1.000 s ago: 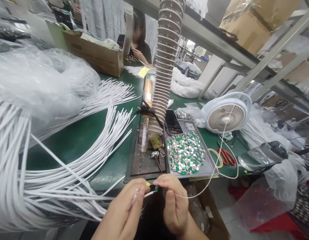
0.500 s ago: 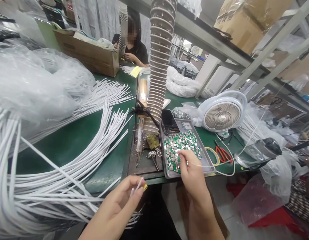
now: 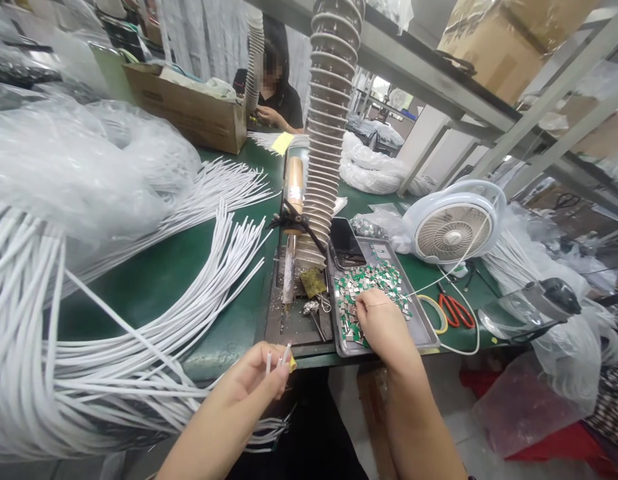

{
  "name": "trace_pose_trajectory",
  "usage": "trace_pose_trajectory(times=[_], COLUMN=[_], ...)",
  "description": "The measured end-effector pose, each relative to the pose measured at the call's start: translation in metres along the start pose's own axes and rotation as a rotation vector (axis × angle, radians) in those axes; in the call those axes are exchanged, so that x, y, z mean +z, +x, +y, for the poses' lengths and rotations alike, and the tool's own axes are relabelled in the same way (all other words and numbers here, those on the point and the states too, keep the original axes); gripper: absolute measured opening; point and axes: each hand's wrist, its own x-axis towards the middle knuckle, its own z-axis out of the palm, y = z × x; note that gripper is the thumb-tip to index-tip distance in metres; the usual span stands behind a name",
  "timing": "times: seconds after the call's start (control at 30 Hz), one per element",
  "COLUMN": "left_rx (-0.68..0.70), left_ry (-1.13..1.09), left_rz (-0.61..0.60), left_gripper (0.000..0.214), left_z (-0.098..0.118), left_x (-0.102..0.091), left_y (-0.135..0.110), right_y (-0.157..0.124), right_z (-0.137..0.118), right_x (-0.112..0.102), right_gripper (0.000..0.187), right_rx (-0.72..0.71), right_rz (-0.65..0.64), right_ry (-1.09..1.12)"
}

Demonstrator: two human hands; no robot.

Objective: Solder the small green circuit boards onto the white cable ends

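Note:
My left hand [image 3: 249,387] is closed around a few white cables [image 3: 287,352], whose short ends stick up past the thumb and forefinger. Something small and yellow [image 3: 292,364] shows at the fingertips. Over the metal tray [image 3: 425,323], my right hand [image 3: 386,327] reaches down with fingers bent together among small green-and-silver connectors [image 3: 351,290]. Whatever its fingertips hold is hidden. A thin pale wire [image 3: 433,283] runs from the right to that hand. Left of the tray, a soldering iron [image 3: 295,179] is fixed upright, tip down.
A ribbed hose [image 3: 331,113] hangs beside the iron, above a yellow sponge [image 3: 313,283]. Bundled white cables [image 3: 139,340] fill the left side. A phone [image 3: 347,243] lies on the tray; a fan [image 3: 451,230], tape roll [image 3: 435,313] and red-handled pliers [image 3: 456,310] are rightward. A co-worker [image 3: 276,100] sits opposite.
My right hand has dipped lower into the connectors, its fingertips now less visible. The cable ends in my left hand stand more upright. The whole view has shifted slightly.

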Motion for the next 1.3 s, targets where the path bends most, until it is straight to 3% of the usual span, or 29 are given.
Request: trace_pose_trajectory(times=[0.33,0.5,0.73,0.97,1.3], left_rx=[-0.103,-0.050,0.010,0.046,0.142], left_ry=[-0.164,-0.133,-0.060,-0.002,-0.025], left_rz=[0.031,0.096,0.140,0.051,0.020], left_gripper=[0.025,0.024,0.027,0.024,0.018], left_z=[0.008,0.004,0.003,0.006,0.007], left_x=[0.010,0.010,0.015,0.014,0.013], left_y=[-0.002,0.000,0.003,0.003,0.002], right_y=[0.001,-0.005,-0.031,-0.054,-0.049], right_z=[0.003,-0.002,-0.032,-0.066,-0.081], right_x=[0.002,-0.001,-0.006,0.002,0.017], right_gripper=[0.018,0.020,0.015,0.016,0.011], right_rx=[-0.029,-0.014,-0.112,-0.211,-0.033], right_rz=[0.024,0.117,0.325,0.253,0.101], right_ry=[-0.016,0.052,0.549,0.866,1.081])
